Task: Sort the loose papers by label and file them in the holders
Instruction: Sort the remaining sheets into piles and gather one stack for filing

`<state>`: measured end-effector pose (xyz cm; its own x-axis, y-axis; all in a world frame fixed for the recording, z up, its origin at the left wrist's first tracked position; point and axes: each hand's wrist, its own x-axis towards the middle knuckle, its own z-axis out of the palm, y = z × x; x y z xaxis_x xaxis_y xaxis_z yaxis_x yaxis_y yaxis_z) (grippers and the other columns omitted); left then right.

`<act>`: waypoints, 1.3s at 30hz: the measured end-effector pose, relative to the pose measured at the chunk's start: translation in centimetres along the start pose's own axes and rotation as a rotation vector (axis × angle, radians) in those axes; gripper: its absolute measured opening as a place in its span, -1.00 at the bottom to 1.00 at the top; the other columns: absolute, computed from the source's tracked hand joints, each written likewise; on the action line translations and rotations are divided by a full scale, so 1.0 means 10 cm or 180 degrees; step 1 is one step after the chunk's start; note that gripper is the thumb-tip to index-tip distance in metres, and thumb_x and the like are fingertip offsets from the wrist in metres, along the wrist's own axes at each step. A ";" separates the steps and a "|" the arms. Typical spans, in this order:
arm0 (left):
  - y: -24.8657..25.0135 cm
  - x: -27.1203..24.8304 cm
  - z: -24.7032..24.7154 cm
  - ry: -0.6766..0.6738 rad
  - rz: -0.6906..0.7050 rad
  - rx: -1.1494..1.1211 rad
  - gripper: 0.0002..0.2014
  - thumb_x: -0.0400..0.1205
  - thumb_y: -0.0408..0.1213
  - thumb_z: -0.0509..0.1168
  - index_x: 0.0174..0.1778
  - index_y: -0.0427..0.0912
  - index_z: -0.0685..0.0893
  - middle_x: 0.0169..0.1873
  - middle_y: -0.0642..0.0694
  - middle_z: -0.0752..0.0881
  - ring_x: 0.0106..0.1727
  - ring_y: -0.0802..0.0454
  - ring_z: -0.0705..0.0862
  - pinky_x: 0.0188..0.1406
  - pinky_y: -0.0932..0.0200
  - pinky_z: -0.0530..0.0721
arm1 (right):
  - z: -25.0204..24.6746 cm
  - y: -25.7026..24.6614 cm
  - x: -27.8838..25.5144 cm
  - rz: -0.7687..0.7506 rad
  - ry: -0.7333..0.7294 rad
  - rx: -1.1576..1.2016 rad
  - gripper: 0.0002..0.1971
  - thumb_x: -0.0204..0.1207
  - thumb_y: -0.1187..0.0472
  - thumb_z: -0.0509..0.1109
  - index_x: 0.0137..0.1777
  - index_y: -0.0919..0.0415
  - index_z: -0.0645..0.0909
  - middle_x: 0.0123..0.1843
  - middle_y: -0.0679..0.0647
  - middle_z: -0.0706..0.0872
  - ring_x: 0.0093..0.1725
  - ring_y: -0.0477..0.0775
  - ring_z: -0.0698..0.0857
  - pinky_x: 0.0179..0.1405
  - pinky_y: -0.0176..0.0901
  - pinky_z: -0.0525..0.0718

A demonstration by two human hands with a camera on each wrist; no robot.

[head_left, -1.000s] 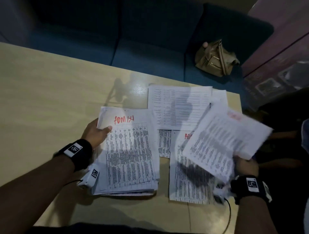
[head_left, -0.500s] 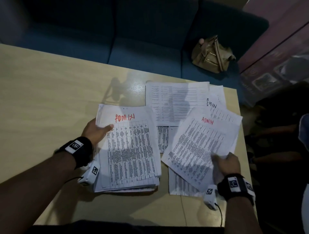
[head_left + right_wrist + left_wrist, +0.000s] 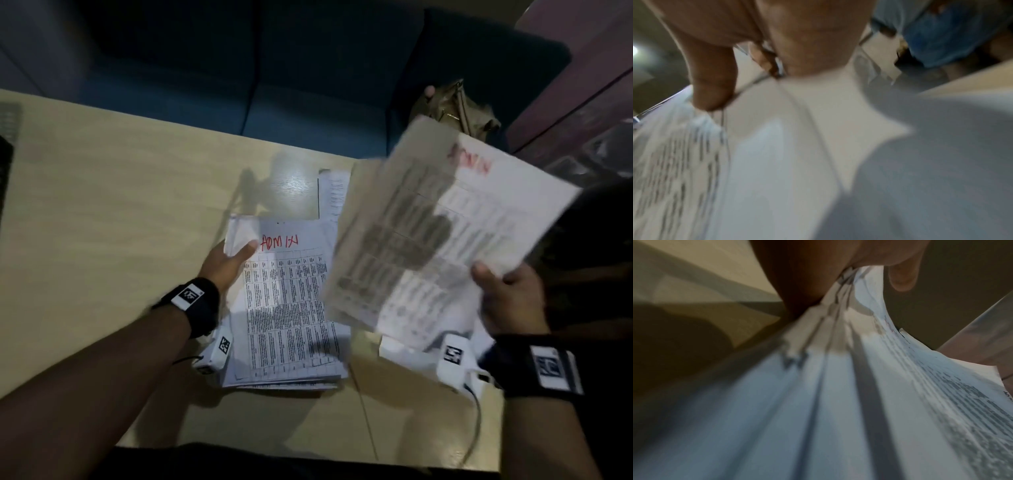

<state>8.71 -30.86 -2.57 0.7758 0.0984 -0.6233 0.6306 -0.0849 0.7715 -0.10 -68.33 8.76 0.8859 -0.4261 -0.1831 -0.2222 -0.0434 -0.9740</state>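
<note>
ok, my right hand (image 3: 507, 301) pinches a blurred admin sheet (image 3: 442, 233) raised above the table (image 3: 102, 205). my left hand (image 3: 227, 263) grips the admin stack's (image 3: 291, 308) left edge, thumb on top, stack lying just right of it.

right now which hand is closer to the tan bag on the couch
Right. The right hand is raised with ADMIN sheets whose top edge overlaps the tan bag; the left hand holds the stack further away.
</note>
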 end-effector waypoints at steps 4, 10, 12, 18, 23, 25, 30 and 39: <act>0.00 0.00 -0.02 -0.0055 -0.0002 -0.0123 -0.10 0.42 0.38 0.35 0.64 0.13 0.22 0.60 -0.01 0.37 0.56 -0.15 0.39 0.47 -0.25 0.30 | 0.76 0.45 0.14 0.0413 0.0031 -0.0367 -0.65 0.40 0.49 0.45 0.20 0.31 0.66 0.02 0.22 0.80 0.01 0.21 0.78 0.11 0.26 0.72; 0.05 -0.04 -0.03 -0.0252 0.0204 -0.0404 -0.36 0.55 0.28 0.27 0.56 0.23 0.34 0.43 0.24 0.47 0.47 0.11 0.42 0.37 -0.01 0.36 | 1.41 0.85 -0.12 0.0648 -0.0590 -0.1314 -0.46 0.40 0.47 0.39 0.39 0.18 0.46 0.12 0.05 0.69 0.04 0.10 0.70 -0.14 -0.11 0.71; 0.03 -0.02 -0.03 -0.0203 0.0254 -0.0165 -0.29 0.51 0.29 0.31 0.57 0.21 0.31 0.49 0.18 0.44 0.50 0.06 0.41 0.37 -0.01 0.39 | 1.54 0.93 -0.16 0.0382 -0.0854 -0.1761 -0.41 0.42 0.47 0.33 0.45 0.16 0.38 0.13 -0.02 0.62 0.06 0.04 0.65 -0.13 -0.16 0.67; -0.03 0.02 0.02 0.0100 0.0371 0.0330 -0.20 0.51 0.08 0.46 0.62 0.04 0.25 0.54 0.02 0.43 0.53 -0.06 0.41 0.47 -0.06 0.42 | 1.72 0.99 -0.11 0.0869 -0.1035 -0.1708 -0.13 0.52 0.31 0.42 0.63 0.03 -0.10 0.36 0.15 0.60 0.07 0.07 0.68 0.03 -0.19 0.65; -0.11 0.05 0.01 0.0063 0.0407 0.0724 -0.23 0.47 0.00 0.52 0.57 0.06 0.33 0.49 0.01 0.50 0.45 -0.08 0.50 0.37 -0.08 0.50 | 1.82 1.00 -0.04 0.0282 -0.1551 -0.2653 0.14 0.30 -0.20 0.54 0.68 0.10 -0.13 0.68 0.11 0.12 0.63 0.16 0.18 0.61 0.10 0.18; -0.11 0.08 -0.03 0.0009 0.0458 0.0800 -0.37 0.52 -0.13 0.49 0.50 0.05 0.43 0.32 0.03 0.62 0.33 -0.08 0.60 0.27 -0.02 0.56 | 1.74 0.93 0.13 0.0121 -0.0902 -0.2590 0.01 0.34 -0.33 0.40 0.65 0.16 0.06 0.62 0.16 0.25 0.56 0.22 0.32 0.53 0.16 0.35; -0.10 0.14 -0.18 -0.0058 0.0228 0.0661 -0.28 0.53 -0.23 0.47 0.56 0.25 0.31 0.46 0.05 0.53 0.33 -0.08 0.61 0.36 -0.18 0.57 | 1.01 0.97 0.71 0.1557 0.1711 -0.1871 -0.21 0.49 -0.20 0.38 0.53 0.31 0.24 0.52 0.33 0.31 0.48 0.36 0.38 0.39 0.14 0.41; -0.12 0.21 -0.15 -0.0010 0.0143 0.0517 -0.38 0.55 -0.37 0.44 0.51 0.08 0.44 0.21 0.01 0.73 0.05 0.07 0.76 0.12 0.06 0.68 | 0.59 1.14 1.13 0.2042 0.1405 -0.1386 -0.32 0.45 -0.18 0.44 0.40 0.31 0.50 0.32 0.23 0.64 0.29 0.21 0.65 0.03 -0.10 0.56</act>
<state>9.58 -29.04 -4.60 0.8031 0.0878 -0.5893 0.5906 -0.2485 0.7678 9.83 -68.29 -5.18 0.3203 -0.7918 -0.5201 -0.8360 0.0220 -0.5483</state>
